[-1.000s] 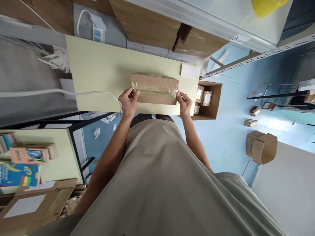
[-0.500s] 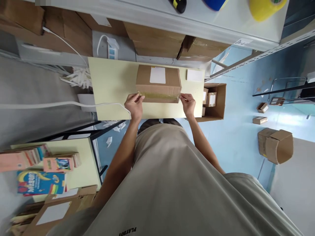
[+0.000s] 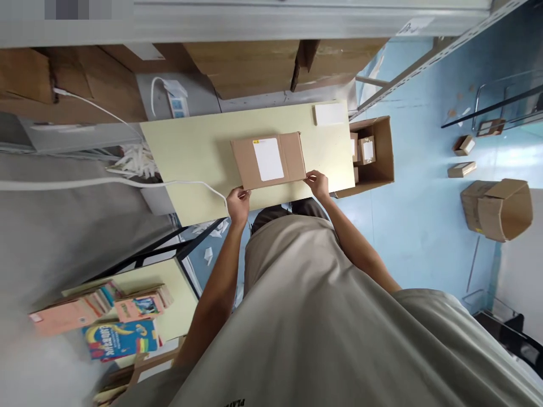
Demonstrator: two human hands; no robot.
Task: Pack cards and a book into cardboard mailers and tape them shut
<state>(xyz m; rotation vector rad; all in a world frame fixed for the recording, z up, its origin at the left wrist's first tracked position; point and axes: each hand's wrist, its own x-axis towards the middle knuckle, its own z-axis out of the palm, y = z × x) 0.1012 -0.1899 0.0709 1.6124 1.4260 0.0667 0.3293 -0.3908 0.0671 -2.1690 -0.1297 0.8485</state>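
A brown cardboard box (image 3: 292, 155) with a white label (image 3: 268, 159) on its upper face rests on the pale yellow table (image 3: 195, 164). At its near left corner, my left hand (image 3: 238, 204) is closed, thumb and fingers pinching the edge. My right hand (image 3: 317, 184) pinches the near right corner in the same way. The side of the box towards me is out of sight. A white stack of paper or labels (image 3: 330, 115) lies at the table's far right corner.
An open carton (image 3: 385, 150) holding small boxes stands right of the table. A white cord (image 3: 178, 182) crosses from the left to my left forearm. Beyond the table runs a metal shelf (image 3: 254, 22). Books (image 3: 123, 339) lie on another table at lower left.
The box has tipped so its labelled face is turned up more, and its taped side no longer shows. Both hands have come nearer to me along with its near edge. The view has shifted.
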